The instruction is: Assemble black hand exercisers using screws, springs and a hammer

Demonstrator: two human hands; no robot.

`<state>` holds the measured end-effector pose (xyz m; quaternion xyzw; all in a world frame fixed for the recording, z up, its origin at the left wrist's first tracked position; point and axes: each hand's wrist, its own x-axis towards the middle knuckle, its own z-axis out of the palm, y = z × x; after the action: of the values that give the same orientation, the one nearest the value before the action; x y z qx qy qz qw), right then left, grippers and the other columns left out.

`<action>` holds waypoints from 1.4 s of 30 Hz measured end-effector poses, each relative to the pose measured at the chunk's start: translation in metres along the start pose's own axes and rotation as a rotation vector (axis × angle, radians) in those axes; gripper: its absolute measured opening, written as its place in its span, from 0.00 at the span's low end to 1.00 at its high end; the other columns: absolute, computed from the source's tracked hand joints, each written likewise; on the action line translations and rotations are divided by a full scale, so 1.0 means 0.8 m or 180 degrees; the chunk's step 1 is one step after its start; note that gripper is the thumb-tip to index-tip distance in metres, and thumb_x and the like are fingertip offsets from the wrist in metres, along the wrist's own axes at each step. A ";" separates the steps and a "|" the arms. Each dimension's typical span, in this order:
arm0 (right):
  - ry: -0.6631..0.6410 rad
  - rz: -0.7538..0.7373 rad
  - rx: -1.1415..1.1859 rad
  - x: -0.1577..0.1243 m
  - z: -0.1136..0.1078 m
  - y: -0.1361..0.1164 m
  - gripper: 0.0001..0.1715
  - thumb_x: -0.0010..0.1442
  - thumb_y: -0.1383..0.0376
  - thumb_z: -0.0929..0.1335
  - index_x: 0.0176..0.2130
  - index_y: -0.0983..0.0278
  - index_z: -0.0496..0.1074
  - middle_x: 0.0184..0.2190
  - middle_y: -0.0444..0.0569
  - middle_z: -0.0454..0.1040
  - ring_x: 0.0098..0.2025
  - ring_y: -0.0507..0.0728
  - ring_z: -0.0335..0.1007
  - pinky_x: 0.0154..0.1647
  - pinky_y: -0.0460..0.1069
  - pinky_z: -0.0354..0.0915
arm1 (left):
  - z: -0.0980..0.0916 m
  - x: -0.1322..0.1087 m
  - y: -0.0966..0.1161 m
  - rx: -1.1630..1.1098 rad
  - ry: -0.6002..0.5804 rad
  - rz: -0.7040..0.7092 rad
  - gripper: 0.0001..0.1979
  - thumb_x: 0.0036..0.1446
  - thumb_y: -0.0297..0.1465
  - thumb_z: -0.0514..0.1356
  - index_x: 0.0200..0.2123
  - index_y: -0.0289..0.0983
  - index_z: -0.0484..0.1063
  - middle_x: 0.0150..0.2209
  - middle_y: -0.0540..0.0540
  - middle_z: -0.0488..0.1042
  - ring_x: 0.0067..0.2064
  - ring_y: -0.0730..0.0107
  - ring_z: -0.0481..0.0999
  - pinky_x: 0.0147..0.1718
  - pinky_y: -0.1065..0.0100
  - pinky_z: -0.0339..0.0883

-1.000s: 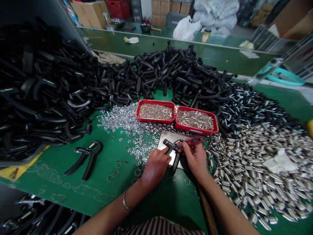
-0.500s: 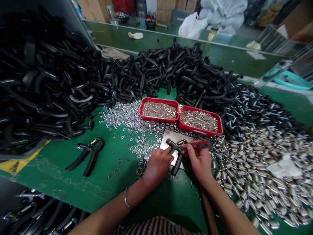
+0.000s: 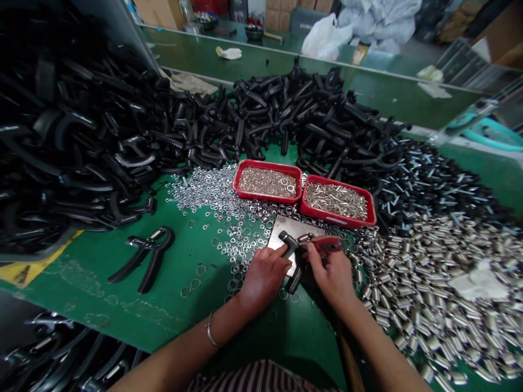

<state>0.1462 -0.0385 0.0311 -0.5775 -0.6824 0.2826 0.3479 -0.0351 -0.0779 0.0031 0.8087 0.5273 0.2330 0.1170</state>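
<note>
My left hand [image 3: 267, 272] is closed on a black hand grip exerciser [image 3: 295, 283], pressing it against a small metal plate [image 3: 281, 231]. A coil spring [image 3: 305, 238] shows near the top of that exerciser. My right hand [image 3: 333, 272] is closed around a red-handled tool [image 3: 330, 244], its working end at the exerciser's joint. Fingers and shadow hide the tip, so its exact kind is unclear. Another hand grip exerciser with a spring [image 3: 143, 258] lies on the green table to the left.
Two red trays of small metal parts [image 3: 267, 197] [image 3: 339, 220] stand beyond the plate. Black handles [image 3: 261, 117] are heaped behind and left. Loose springs [image 3: 433, 288] cover the right; washers and rings [image 3: 241, 234] lie centre-left. A wooden shaft [image 3: 347, 354] lies near my right forearm.
The red-handled tool has turned and shifted slightly left in my right hand, which stays at the exerciser's joint. My left hand keeps its hold. The view has shifted a little.
</note>
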 end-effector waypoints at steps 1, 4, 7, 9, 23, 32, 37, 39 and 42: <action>-0.0080 -0.0021 -0.0053 0.006 -0.001 -0.001 0.11 0.65 0.56 0.66 0.42 0.59 0.69 0.35 0.52 0.77 0.36 0.64 0.76 0.41 0.57 0.69 | -0.001 0.001 0.000 0.0007 -0.0032 -0.0008 0.08 0.66 0.29 0.54 0.38 0.38 0.74 0.57 0.43 0.72 0.43 0.58 0.69 0.43 0.55 0.65; -0.0370 0.0056 0.0187 0.025 -0.003 -0.003 0.10 0.66 0.55 0.65 0.43 0.58 0.64 0.31 0.48 0.76 0.30 0.61 0.74 0.34 0.54 0.68 | -0.003 0.002 0.003 0.0091 -0.0116 -0.0003 0.08 0.66 0.28 0.55 0.38 0.38 0.74 0.57 0.43 0.72 0.43 0.58 0.70 0.42 0.55 0.65; -0.0539 -0.0016 0.0257 0.037 -0.005 -0.005 0.09 0.67 0.55 0.63 0.42 0.57 0.61 0.29 0.46 0.74 0.28 0.60 0.73 0.32 0.53 0.67 | -0.002 0.002 0.004 0.0233 -0.0145 0.0065 0.09 0.65 0.27 0.54 0.39 0.37 0.74 0.57 0.41 0.72 0.44 0.58 0.70 0.43 0.55 0.65; -0.0572 -0.0168 -0.0032 0.035 -0.004 -0.009 0.09 0.67 0.55 0.63 0.42 0.58 0.61 0.29 0.47 0.74 0.29 0.61 0.73 0.33 0.53 0.67 | 0.001 0.000 0.004 0.0269 -0.0118 0.0125 0.10 0.66 0.27 0.53 0.41 0.37 0.75 0.57 0.40 0.72 0.46 0.58 0.71 0.44 0.54 0.65; -0.0992 0.0310 0.1887 0.058 -0.016 -0.026 0.16 0.66 0.50 0.62 0.38 0.59 0.66 0.21 0.40 0.68 0.19 0.53 0.61 0.22 0.49 0.65 | 0.006 -0.007 0.005 0.0199 0.0337 0.0153 0.10 0.68 0.29 0.53 0.40 0.36 0.74 0.54 0.40 0.74 0.44 0.59 0.72 0.43 0.55 0.65; -0.0254 0.1063 0.3309 0.040 -0.041 0.030 0.15 0.60 0.54 0.71 0.39 0.61 0.67 0.31 0.47 0.80 0.28 0.54 0.76 0.27 0.48 0.72 | 0.007 -0.007 0.009 0.0207 0.0325 0.0156 0.09 0.67 0.28 0.53 0.39 0.35 0.73 0.55 0.39 0.73 0.44 0.59 0.71 0.44 0.54 0.65; -0.0158 0.1150 0.3457 0.021 -0.032 0.037 0.16 0.59 0.56 0.73 0.40 0.63 0.68 0.31 0.48 0.80 0.27 0.53 0.76 0.27 0.46 0.71 | 0.013 -0.008 0.008 0.0208 0.0312 0.0091 0.08 0.67 0.29 0.54 0.40 0.35 0.73 0.56 0.40 0.73 0.45 0.58 0.70 0.46 0.54 0.65; -0.0156 0.1186 0.3563 0.022 -0.030 0.034 0.16 0.58 0.56 0.73 0.40 0.63 0.69 0.31 0.48 0.79 0.27 0.52 0.74 0.26 0.45 0.70 | 0.015 -0.009 0.007 0.0176 0.0277 0.0043 0.08 0.67 0.28 0.54 0.39 0.35 0.73 0.56 0.40 0.73 0.45 0.58 0.70 0.46 0.53 0.65; -0.0145 0.1114 0.3617 0.024 -0.031 0.029 0.14 0.61 0.55 0.70 0.40 0.63 0.70 0.27 0.44 0.76 0.23 0.49 0.66 0.24 0.44 0.66 | 0.011 -0.011 0.009 -0.0031 0.0229 0.0018 0.08 0.67 0.28 0.54 0.39 0.35 0.73 0.56 0.39 0.73 0.47 0.57 0.71 0.47 0.53 0.65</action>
<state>0.1778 -0.0164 0.0306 -0.3985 -0.3261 0.6691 0.5359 -0.0280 -0.0882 -0.0039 0.8007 0.5277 0.2648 0.1012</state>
